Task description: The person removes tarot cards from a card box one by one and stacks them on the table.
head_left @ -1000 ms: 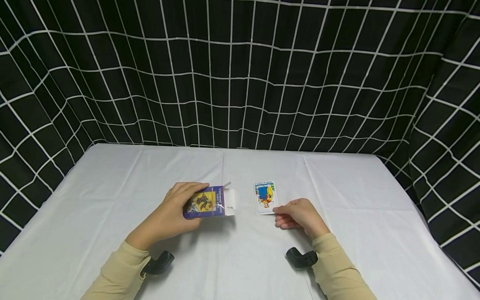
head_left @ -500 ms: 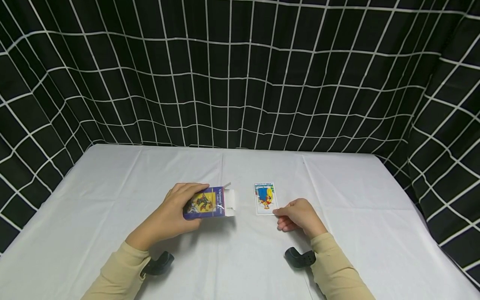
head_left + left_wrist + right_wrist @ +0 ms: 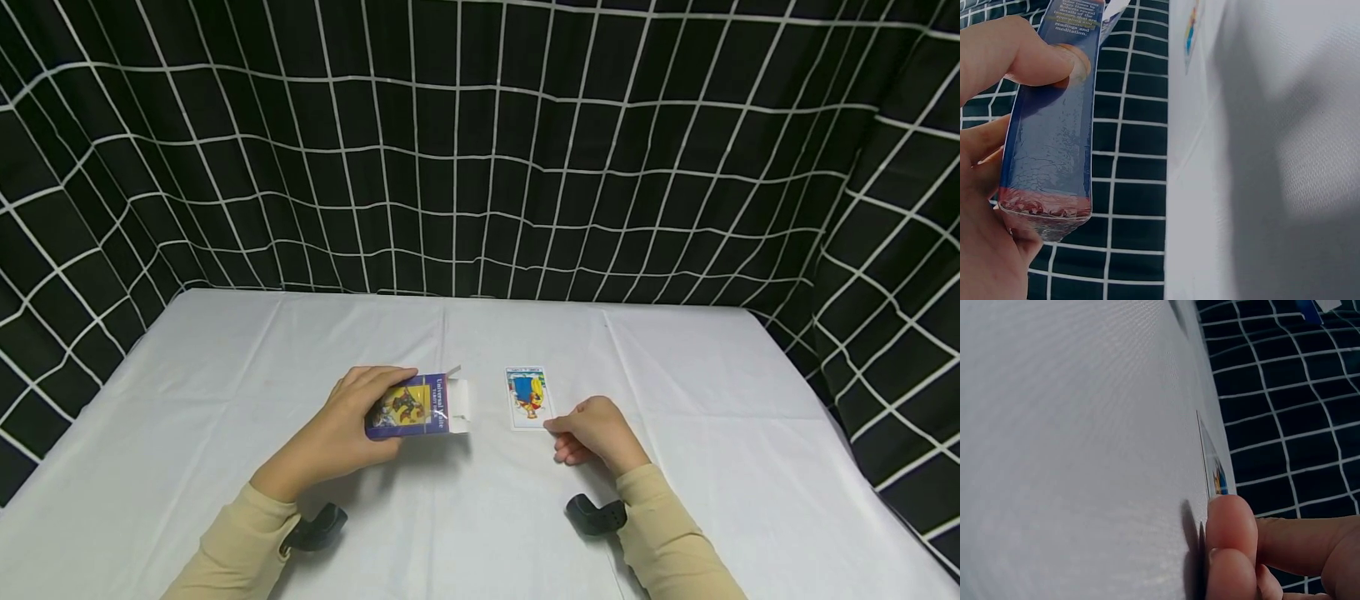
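Across gap, box point(image 3: 408, 406), card point(image 3: 529, 398) edge seemingly pinched

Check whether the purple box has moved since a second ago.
No. In the head view, the purple box shows no clear shift any way against the back edge of the white table.

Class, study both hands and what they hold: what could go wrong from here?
1. The left hand holds the box with its open end facing the card; anything inside, which is hidden, might slide out if the box tips that way.
2. The right hand grips the card only at its near right corner, so the card might slip or bend when moved.
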### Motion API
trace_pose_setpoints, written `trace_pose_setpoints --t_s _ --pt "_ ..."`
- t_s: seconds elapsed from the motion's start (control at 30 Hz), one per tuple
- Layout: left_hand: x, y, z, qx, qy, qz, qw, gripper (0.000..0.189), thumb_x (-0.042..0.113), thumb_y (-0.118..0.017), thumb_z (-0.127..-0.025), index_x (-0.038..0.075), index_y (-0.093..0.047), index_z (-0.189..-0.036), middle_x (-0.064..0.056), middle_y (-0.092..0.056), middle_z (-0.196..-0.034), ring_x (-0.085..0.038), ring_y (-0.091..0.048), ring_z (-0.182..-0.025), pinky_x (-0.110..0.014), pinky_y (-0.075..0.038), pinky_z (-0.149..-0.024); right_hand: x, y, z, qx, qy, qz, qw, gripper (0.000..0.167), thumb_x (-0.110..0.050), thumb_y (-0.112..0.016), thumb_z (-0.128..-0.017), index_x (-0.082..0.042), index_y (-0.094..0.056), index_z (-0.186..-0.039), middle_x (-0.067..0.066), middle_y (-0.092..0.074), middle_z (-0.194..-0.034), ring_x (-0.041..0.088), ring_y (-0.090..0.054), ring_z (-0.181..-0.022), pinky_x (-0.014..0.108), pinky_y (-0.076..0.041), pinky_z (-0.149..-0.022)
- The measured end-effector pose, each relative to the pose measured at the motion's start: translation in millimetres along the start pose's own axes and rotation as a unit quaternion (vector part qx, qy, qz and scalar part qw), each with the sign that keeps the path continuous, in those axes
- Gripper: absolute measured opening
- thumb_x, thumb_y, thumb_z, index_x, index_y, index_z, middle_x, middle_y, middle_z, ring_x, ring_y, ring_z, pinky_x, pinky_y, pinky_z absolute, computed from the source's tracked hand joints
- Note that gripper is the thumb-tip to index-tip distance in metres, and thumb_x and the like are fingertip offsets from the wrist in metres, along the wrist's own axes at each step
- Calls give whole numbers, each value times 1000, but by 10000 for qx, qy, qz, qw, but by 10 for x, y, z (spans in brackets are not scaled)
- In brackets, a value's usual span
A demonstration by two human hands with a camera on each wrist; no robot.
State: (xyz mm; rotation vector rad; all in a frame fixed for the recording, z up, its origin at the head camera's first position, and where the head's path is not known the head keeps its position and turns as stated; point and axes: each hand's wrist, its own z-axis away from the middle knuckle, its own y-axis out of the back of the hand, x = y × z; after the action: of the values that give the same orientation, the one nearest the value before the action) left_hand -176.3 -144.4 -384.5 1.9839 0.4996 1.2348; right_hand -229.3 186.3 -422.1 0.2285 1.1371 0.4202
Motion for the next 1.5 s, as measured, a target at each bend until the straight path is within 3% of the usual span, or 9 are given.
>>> trace_pose_setpoints --t_s 0.37,0.63,0.9,1.13,1.5 --pt "7 3 6 -3 21 10 10000 80 13 -78 -70 13 -49 -145 -5 -55 -142 -25 -44 -127 -50 -35 -105 1 38 10 -125 52 -250 9996 18 -10 -70 -87 2 -60 -77 -1 -62 -51 4 -60 -43 19 -52 -47" --pt "1 -11 -3 6 -15 23 10000 80 12 -78 -70 13 -50 -145 -4 -56 -141 -25 -44 -126 -49 -36 -105 -134 59 121 -50 416 -1005 9941 23 -9 -68 -89 11 -59 -96 0 -68 -59 5 -65 -51 20 -55 -54" --pt "2 -28 0 -5 -35 10 10000 80 12 -78 -70 14 -50 -144 -3 -56 -141 -24 -44 -126 -49 -36 -105 -304 -68 261 -21 998 -1066 9893 24 -3 -69 -88 15 -64 -102 4 -73 -77 8 -71 -67 23 -59 -66" --pt "9 -53 4 -63 -56 23 10000 81 12 -78 -70 13 -49 -145 -5 -56 -143 -26 -43 -130 -52 -34 -110 -425 -178 411 82 1499 -1156 9819 25 -2 -69 -85 15 -66 -103 6 -73 -84 10 -72 -74 29 -60 -77" --pt "26 -89 4 -98 -124 81 9998 82 13 -78 -68 14 -50 -145 -5 -56 -142 -25 -44 -130 -52 -33 -110 -515 -415 632 -77 1594 -1246 9793 31 -5 -74 -83 10 -68 -109 14 -74 -97 15 -73 -85 32 -59 -83"
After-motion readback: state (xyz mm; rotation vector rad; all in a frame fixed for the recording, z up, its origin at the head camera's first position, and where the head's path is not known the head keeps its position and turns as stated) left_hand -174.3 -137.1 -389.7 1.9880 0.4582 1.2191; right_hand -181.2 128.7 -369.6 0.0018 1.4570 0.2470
